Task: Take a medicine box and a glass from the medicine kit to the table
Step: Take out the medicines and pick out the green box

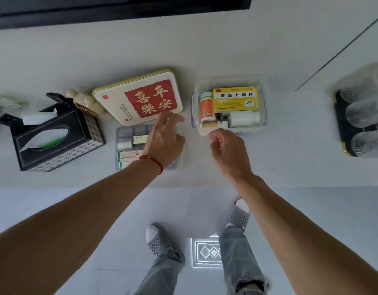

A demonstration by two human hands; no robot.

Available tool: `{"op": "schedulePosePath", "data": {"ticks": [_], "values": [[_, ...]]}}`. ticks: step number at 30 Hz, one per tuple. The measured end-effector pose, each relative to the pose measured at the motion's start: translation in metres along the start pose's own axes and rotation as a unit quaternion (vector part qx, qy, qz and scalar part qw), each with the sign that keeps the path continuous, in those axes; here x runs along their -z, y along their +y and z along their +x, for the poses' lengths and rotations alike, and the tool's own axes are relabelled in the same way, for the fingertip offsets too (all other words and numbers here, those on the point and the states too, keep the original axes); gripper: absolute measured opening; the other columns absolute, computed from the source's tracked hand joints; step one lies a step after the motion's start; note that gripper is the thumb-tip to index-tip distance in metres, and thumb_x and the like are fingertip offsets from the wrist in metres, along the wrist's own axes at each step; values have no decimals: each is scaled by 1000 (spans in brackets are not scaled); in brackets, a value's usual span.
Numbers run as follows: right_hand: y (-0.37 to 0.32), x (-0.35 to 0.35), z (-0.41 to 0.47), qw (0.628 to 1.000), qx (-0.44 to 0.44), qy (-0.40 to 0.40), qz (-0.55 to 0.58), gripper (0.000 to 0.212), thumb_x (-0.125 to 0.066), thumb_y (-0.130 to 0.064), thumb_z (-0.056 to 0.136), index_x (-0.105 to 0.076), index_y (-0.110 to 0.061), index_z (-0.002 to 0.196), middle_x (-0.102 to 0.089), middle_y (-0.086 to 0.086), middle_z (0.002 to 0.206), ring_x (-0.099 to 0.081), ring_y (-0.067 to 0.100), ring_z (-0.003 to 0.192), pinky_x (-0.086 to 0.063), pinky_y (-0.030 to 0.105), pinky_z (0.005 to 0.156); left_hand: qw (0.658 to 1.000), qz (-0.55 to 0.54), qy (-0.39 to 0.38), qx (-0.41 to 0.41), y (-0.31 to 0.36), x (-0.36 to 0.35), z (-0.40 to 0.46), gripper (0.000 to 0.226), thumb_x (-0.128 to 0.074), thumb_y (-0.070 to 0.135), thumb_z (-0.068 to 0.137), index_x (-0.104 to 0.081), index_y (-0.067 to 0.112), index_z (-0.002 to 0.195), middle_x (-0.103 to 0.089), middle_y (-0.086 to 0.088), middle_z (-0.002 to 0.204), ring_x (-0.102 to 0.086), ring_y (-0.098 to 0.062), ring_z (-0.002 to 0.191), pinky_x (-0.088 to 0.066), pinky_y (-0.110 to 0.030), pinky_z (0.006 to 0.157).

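Observation:
A clear plastic medicine kit (pixel 262 116) stands open on the white counter. Inside it lie a yellow medicine box (pixel 236 99), an orange bottle (pixel 206 106) and a white bottle (pixel 244 118). My right hand (pixel 228 152) hovers just in front of the kit's near edge, fingers loosely curled and holding nothing. My left hand (pixel 165 139) is over a shallow purple-tinted tray (pixel 126 133) of small medicines, fingers relaxed and spread, gripping nothing. Several clear ribbed glasses (pixel 365 116) stand upside down on a black tray (pixel 341 133) at the far right.
A cream tin (pixel 137 96) with a red label leans behind the purple tray. A black checked tissue box (pixel 56 141), a remote and a small figurine sit to the left. The counter's front edge runs across the middle; my feet and the floor show below.

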State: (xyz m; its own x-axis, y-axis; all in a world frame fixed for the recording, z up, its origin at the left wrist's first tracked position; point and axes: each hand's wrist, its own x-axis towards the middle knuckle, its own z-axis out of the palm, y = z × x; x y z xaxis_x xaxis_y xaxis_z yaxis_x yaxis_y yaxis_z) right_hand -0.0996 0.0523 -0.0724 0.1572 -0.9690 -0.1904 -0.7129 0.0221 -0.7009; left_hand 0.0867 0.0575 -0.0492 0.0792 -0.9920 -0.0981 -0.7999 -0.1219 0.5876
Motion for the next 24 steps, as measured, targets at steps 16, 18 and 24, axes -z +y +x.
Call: {"op": "schedulePosePath", "data": {"ticks": [16, 18, 24], "values": [[75, 97, 106, 990, -15, -73, -119, 36, -54, -19, 94, -64, -14, 129, -58, 10, 131, -54, 30, 124, -48, 41, 101, 982, 24, -99, 158, 85, -82, 118, 61, -64, 13, 81, -49, 20, 139, -48, -6, 127, -45, -22, 115, -34, -22, 86], [74, 95, 114, 987, -21, -79, -135, 36, -54, -19, 95, -62, -10, 129, -57, 12, 131, -52, 31, 126, -49, 42, 99, 970, -4, -88, 225, 87, -89, 127, 59, -60, 12, 81, -46, 16, 138, -52, -1, 109, -50, -19, 96, -41, -25, 78], [73, 88, 115, 967, 11, -128, -219, 39, -54, -17, 94, -59, -6, 131, -54, 11, 138, -41, 37, 129, -45, 41, 104, 921, -100, -42, 374, 99, -94, 149, 18, -52, 19, 89, -55, 10, 104, -52, -1, 85, -63, -26, 93, -57, -36, 82]]}}
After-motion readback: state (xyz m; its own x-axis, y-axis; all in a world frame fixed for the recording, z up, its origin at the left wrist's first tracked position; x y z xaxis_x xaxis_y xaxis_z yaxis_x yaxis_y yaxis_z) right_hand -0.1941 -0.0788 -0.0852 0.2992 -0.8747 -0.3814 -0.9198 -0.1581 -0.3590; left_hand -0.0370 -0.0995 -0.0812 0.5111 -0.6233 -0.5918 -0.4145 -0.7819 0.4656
